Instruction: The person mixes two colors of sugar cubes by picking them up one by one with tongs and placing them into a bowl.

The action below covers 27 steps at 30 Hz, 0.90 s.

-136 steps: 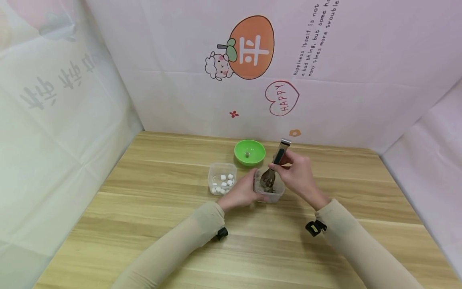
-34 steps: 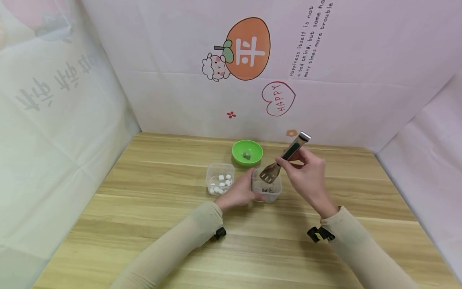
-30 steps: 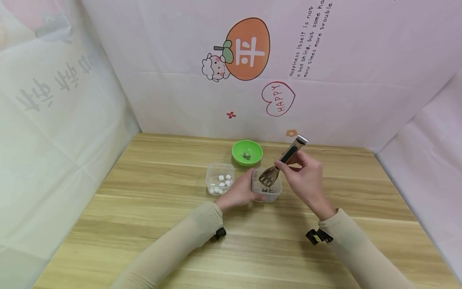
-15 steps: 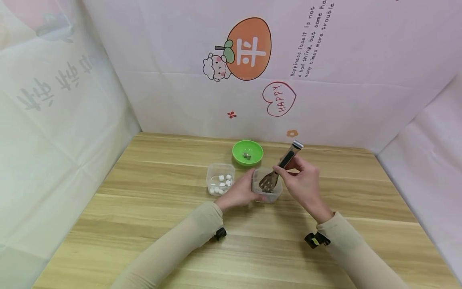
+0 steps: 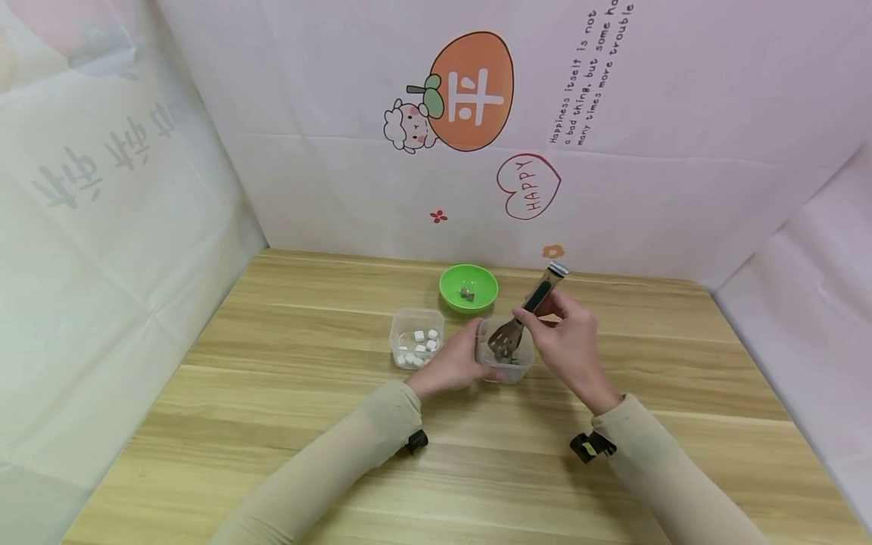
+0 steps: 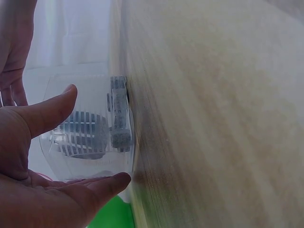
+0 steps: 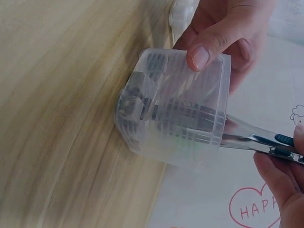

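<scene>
With my left hand [image 5: 455,365] I hold a clear plastic container [image 5: 515,372] by its side, thumb on the near wall and fingers on the left. My right hand [image 5: 571,341] grips metal tongs [image 5: 541,294] with dark green handle inlays. Their slotted heads reach down inside the container, close to several grey cubes [image 7: 130,108] at its bottom. The right wrist view shows the heads through the cloudy wall; whether a cube is pinched between them I cannot tell. A green bowl [image 5: 485,280] behind the container has a few grey cubes [image 5: 467,294] in it.
Left of my left hand stands a second clear container [image 5: 397,327] with several white cubes [image 5: 418,335]. All of it rests on a wood-grain table [image 5: 306,333]. A printed white cloth [image 5: 327,189] hangs behind the table's back edge, with more cloth at both sides.
The green bowl showed one grey cube 4.5 s ago and shows more now. Over the last second my right hand has lowered the tongs from above the container into it. My left hand keeps its hold.
</scene>
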{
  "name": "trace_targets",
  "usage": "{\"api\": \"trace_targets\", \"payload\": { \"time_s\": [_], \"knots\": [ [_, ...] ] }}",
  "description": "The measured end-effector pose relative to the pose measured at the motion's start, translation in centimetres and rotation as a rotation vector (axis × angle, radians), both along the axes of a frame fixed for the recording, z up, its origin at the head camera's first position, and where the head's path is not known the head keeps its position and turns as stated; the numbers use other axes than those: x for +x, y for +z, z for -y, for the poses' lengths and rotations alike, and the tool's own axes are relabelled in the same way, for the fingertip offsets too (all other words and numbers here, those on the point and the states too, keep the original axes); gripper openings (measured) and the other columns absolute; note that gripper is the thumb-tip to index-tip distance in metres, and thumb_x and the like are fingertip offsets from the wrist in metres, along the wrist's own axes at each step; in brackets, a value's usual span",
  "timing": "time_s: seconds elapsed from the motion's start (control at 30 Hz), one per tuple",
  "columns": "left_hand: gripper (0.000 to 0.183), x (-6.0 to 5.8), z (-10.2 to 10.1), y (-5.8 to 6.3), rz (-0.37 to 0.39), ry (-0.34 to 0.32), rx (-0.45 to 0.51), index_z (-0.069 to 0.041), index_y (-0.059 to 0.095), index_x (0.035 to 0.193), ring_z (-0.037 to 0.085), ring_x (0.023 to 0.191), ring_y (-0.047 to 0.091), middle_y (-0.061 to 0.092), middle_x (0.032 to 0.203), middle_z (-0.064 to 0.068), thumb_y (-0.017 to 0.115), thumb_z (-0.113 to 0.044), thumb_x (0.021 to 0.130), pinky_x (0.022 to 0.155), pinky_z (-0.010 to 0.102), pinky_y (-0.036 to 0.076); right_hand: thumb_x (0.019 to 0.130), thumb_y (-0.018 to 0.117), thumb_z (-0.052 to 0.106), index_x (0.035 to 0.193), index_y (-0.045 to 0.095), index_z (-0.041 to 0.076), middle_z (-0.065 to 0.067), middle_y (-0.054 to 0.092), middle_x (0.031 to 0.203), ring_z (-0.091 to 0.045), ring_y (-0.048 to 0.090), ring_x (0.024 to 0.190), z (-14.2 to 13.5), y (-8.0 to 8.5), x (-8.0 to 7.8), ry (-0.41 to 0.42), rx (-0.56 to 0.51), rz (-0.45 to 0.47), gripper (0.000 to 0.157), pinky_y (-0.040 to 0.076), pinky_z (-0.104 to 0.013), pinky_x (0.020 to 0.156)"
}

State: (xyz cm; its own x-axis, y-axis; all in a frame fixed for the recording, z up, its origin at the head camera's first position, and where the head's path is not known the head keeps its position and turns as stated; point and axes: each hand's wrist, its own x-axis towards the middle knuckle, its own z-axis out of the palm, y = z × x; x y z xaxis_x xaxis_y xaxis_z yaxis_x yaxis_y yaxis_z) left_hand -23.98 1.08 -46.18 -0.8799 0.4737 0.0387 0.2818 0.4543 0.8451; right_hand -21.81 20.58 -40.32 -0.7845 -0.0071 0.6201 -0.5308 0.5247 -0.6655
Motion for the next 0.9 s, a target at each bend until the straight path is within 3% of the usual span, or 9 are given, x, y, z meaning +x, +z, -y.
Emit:
{"api": "trace_targets", "payload": {
  "time_s": [0.17,0.33,0.57,0.9],
  "knots": [
    [0.090,-0.1,0.0,-0.2,0.006,0.003,-0.003,-0.005,0.045,0.151,0.023,0.125,0.060,0.063,0.134,0.007,0.095,-0.018,0.078,0.112,0.040,0.047,0.084,0.087,-0.003,0.092,0.072,0.000,-0.006,0.073,0.081,-0.018,0.070,0.074,0.1,-0.3,-0.2,-0.008,0.000,-0.008,0.017,0.060,-0.016,0.070],
    [0.090,0.3,0.1,0.6,0.023,0.000,-0.006,-0.003,0.043,0.153,0.026,0.126,0.060,0.062,0.135,0.010,0.094,-0.017,0.080,0.112,0.042,0.048,0.085,0.087,-0.002,0.092,0.071,0.000,-0.007,0.073,0.081,-0.021,0.070,0.074,0.1,-0.4,-0.3,-0.002,0.001,0.007,0.017,0.060,-0.016,0.071],
    [0.090,0.4,0.1,0.7,0.031,0.003,-0.018,-0.003,0.043,0.153,0.026,0.124,0.061,0.063,0.134,0.010,0.094,-0.018,0.080,0.111,0.042,0.049,0.086,0.086,-0.002,0.092,0.071,0.000,-0.011,0.072,0.082,-0.029,0.070,0.074,0.2,-0.9,-0.2,-0.008,0.001,0.031,0.017,0.059,-0.014,0.071],
    [0.090,0.5,0.1,0.7,0.028,0.003,-0.013,-0.004,0.043,0.153,0.027,0.126,0.060,0.063,0.134,0.010,0.094,-0.017,0.080,0.111,0.041,0.048,0.084,0.086,-0.004,0.090,0.070,-0.001,-0.008,0.072,0.078,-0.014,0.068,0.072,0.0,0.2,-0.1,-0.009,-0.006,-0.055,0.018,0.059,-0.013,0.069]
  ]
}}
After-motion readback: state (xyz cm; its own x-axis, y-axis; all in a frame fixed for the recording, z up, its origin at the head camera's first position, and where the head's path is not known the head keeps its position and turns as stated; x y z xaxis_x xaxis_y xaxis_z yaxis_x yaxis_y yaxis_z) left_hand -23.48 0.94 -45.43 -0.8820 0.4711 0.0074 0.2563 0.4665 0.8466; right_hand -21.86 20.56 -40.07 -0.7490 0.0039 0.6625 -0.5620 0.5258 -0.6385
